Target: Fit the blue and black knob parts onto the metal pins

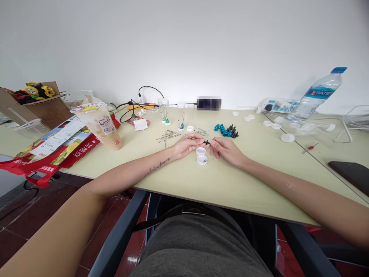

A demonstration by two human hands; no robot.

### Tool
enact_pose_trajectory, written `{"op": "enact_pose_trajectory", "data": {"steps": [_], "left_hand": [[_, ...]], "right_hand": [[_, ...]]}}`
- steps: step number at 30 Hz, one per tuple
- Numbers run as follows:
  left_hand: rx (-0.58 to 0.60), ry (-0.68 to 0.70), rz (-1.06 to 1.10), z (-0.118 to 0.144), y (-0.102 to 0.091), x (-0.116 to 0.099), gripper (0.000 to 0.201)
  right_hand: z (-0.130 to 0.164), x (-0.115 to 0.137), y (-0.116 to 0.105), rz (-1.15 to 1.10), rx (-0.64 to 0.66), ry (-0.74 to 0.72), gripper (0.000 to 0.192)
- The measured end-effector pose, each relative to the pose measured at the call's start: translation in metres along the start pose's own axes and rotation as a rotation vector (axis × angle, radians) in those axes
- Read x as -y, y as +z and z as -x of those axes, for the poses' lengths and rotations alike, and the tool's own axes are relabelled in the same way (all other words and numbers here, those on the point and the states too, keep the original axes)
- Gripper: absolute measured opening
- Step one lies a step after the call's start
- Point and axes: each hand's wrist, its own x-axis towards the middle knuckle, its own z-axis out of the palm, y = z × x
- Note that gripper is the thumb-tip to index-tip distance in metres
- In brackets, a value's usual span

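My left hand [188,145] and my right hand [226,150] meet over the pale table [219,181]. Between their fingertips they pinch a small black part [206,142]; the left also seems to hold a thin metal pin. Just below the fingers lie two small white caps [201,155], one holding something dark. Behind the hands are a pile of blue and black small parts [226,130] and loose metal pins [168,136]. Clear tubes [165,110] stand further back, some with green or blue bits inside.
A milk-tea cup [100,125] stands on the left beside red bags and a cardboard box with a toy. A water bottle [318,94], power strip and several white caps lie at the right. A dark phone [350,172] rests near the right edge.
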Motion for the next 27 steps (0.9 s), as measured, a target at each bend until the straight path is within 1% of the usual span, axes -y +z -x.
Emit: {"op": "enact_pose_trajectory", "data": {"steps": [2,4,7,11,15,18,20,23,27], "left_hand": [[-0.004,-0.001,0.0,0.0003,0.0008,-0.0005,0.014],[-0.018,-0.001,0.0,0.0003,0.001,-0.0009,0.014],[-0.024,-0.003,-0.002,0.0,0.0007,-0.0008,0.014],[-0.01,0.0,-0.006,0.0001,0.0003,-0.0003,0.013],[0.001,-0.007,-0.008,0.0005,0.0005,-0.0005,0.012],[-0.002,-0.006,-0.007,0.0005,0.0007,-0.0009,0.013],[-0.011,-0.003,-0.006,0.0008,0.0012,-0.0014,0.013],[-0.028,-0.009,-0.002,0.0014,0.0026,-0.0023,0.013],[-0.035,-0.016,-0.004,0.0019,0.0036,-0.0027,0.013]], "right_hand": [[0.0001,0.0005,0.0,0.002,-0.002,-0.003,0.039],[0.0002,0.0012,0.0004,0.0,-0.039,-0.012,0.034],[0.0002,0.0021,0.0008,0.01,-0.09,-0.019,0.033],[0.0005,0.0023,0.0005,0.017,-0.051,-0.023,0.033],[0.0007,0.0014,0.0003,0.014,-0.018,-0.015,0.041],[0.0007,0.0007,0.0006,0.014,-0.027,-0.015,0.038],[0.0006,0.0005,0.0009,0.01,-0.056,-0.021,0.032],[0.0006,0.0004,0.0011,0.0,-0.098,-0.026,0.03],[0.0003,0.0007,0.0001,0.009,-0.062,-0.019,0.032]]}}
